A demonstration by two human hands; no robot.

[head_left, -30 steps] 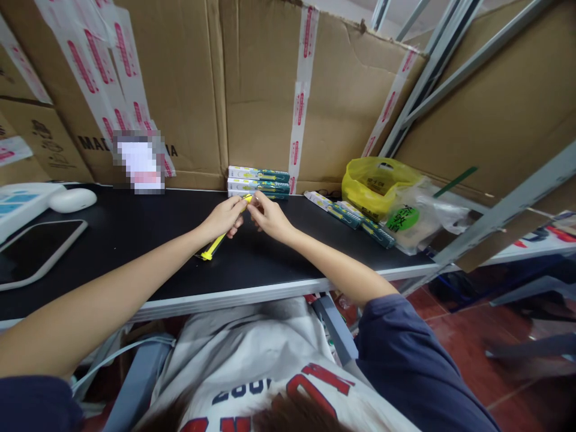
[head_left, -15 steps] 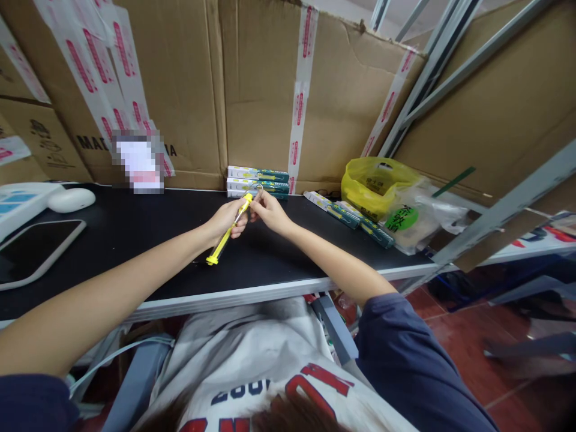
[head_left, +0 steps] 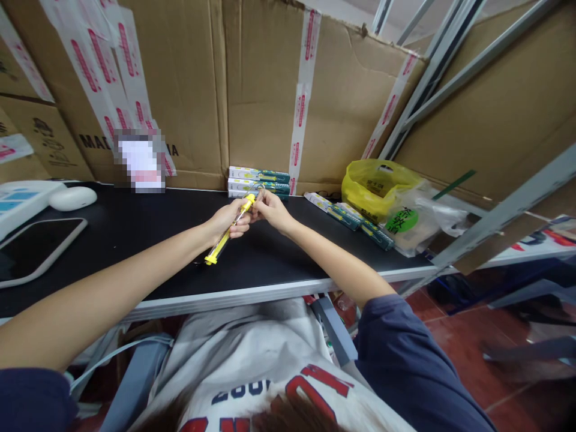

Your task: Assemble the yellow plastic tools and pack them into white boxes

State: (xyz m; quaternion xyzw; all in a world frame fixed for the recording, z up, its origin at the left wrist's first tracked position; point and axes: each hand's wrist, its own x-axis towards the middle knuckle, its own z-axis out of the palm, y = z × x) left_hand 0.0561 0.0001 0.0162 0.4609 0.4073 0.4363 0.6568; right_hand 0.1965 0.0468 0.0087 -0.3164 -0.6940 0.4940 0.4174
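Observation:
My left hand (head_left: 231, 220) is closed around a slim clear tube with yellow ends (head_left: 222, 243), its kind not certain. The tube slants, its lower end pointing toward me over the black tabletop (head_left: 265, 258). My right hand (head_left: 272, 211) meets its upper end with pinched fingers. A thin curved wire or ring (head_left: 260, 187) shows just above these fingertips, and they seem to grip it. Exactly how it joins the tube is hidden by the fingers. Behind my hands, several white and green printed boxes (head_left: 258, 175) are stacked against the cardboard.
More printed boxes (head_left: 344, 216) lie at the right beside a yellow plastic bag (head_left: 380, 186) and a clear bag (head_left: 411, 225). A phone (head_left: 40, 249) and a white rounded device (head_left: 72, 198) lie at the left. Cardboard (head_left: 265, 90) walls the back; a metal frame (head_left: 504, 210) stands right.
Both hands and the tube stay in nearly the same place. The tube's lower end has shifted very slightly to the left; the whole view has moved a little.

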